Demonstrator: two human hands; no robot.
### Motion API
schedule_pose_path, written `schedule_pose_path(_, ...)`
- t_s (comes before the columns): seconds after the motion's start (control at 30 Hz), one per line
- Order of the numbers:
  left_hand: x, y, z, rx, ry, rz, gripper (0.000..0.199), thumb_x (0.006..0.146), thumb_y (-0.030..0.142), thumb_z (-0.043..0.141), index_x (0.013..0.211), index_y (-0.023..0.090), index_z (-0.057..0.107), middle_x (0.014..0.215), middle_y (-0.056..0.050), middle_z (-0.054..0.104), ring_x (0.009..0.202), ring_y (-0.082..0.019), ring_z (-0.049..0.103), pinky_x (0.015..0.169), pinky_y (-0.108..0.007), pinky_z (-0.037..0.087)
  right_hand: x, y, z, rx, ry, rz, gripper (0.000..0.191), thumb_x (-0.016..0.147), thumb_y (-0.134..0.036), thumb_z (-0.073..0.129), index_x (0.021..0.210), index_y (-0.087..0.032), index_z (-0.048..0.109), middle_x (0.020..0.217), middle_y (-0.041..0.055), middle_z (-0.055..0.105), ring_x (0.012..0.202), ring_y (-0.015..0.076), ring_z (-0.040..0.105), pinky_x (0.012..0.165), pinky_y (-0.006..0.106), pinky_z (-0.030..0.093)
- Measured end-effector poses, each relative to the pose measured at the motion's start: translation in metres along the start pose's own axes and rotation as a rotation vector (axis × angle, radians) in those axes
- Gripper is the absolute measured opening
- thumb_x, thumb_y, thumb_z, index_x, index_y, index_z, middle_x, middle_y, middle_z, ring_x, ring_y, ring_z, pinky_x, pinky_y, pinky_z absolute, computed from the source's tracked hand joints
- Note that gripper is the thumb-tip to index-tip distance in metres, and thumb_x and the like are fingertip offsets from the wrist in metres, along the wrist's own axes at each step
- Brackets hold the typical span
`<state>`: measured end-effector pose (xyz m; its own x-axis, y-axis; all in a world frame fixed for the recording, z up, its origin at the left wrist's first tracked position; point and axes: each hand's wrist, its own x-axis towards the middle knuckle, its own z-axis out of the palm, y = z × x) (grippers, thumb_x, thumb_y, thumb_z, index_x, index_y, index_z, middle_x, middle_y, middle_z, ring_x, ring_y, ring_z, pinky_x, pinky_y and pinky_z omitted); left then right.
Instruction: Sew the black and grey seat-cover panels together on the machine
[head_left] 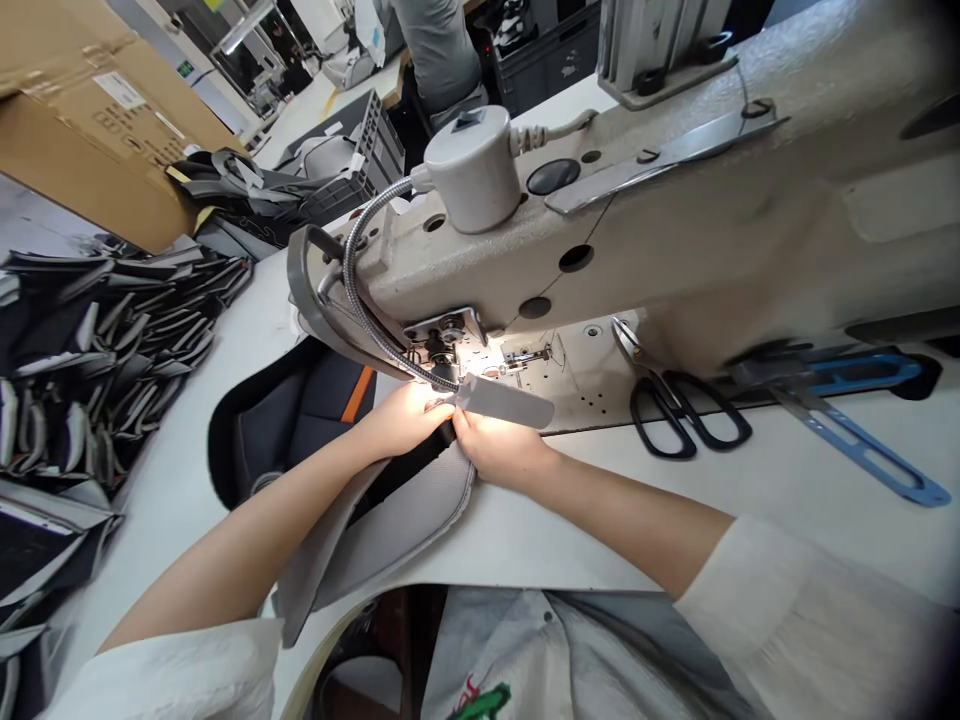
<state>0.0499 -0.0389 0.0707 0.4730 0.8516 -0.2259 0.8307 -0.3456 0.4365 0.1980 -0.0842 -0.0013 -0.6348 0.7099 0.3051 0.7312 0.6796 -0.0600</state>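
My left hand [405,418] is closed on the edge of a padded fabric cover [409,515], close to the needle area of a sewing machine [675,240]. The cover has light grey mesh towards me and a dark panel with an orange stripe [358,395] spread out to the left. My right hand [499,448] pinches the same cover's edge, just right of my left hand. A grey lamp head [510,402] on a bendy metal neck [360,295] hangs over my fingers and hides some fingertips. The needle and presser foot are partly hidden behind it.
Black-handled scissors [664,395] lie right of my hands, beside a blue slotted-handled tool [874,450]. Stacked padded pieces [97,350] crowd the left. Behind stand a cardboard box [112,120], a grey crate [379,145] and a seated person [439,50].
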Motion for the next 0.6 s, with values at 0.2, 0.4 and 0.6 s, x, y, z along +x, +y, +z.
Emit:
schedule_pose_path(0.2, -0.016, 0.004, -0.011, -0.008, -0.201, -0.038, 0.03, 0.081, 0.022, 0.04, 0.099, 0.016, 0.062, 0.083, -0.003, 0.067, 0.089, -0.02, 0.06, 0.083, -0.029, 0.047, -0.005, 0.001, 0.006, -0.102, 0.098, -0.021, 0.04, 0.081, -0.009, 0.041, 0.116, 0.005, 0.053, 0.109, 0.0281, 0.058, 0.099, 0.0314, 0.058, 0.084, 0.048, 0.047)
schedule_pose_path(0.4, -0.036, 0.004, -0.02, 0.042, -0.23, -0.032, 0.042, 0.083, 0.019, 0.036, 0.12, 0.021, 0.055, 0.107, -0.004, 0.065, 0.102, -0.019, 0.058, 0.087, -0.028, 0.046, -0.008, 0.003, 0.01, -0.085, 0.115, -0.066, 0.042, 0.078, -0.006, 0.041, 0.118, 0.004, 0.052, 0.11, 0.024, 0.06, 0.097, 0.0266, 0.059, 0.083, 0.038, 0.05)
schedule_pose_path(0.6, -0.028, 0.0, -0.012, 0.013, -0.071, -0.079, 0.036, 0.088, 0.028, 0.036, 0.109, 0.02, 0.064, 0.105, -0.003, 0.068, 0.099, -0.021, 0.06, 0.088, -0.031, 0.046, -0.008, 0.002, 0.017, -0.003, 0.159, -0.024, 0.042, 0.084, -0.008, 0.038, 0.125, -0.002, 0.048, 0.123, 0.0212, 0.055, 0.1, 0.023, 0.06, 0.081, 0.034, 0.051)
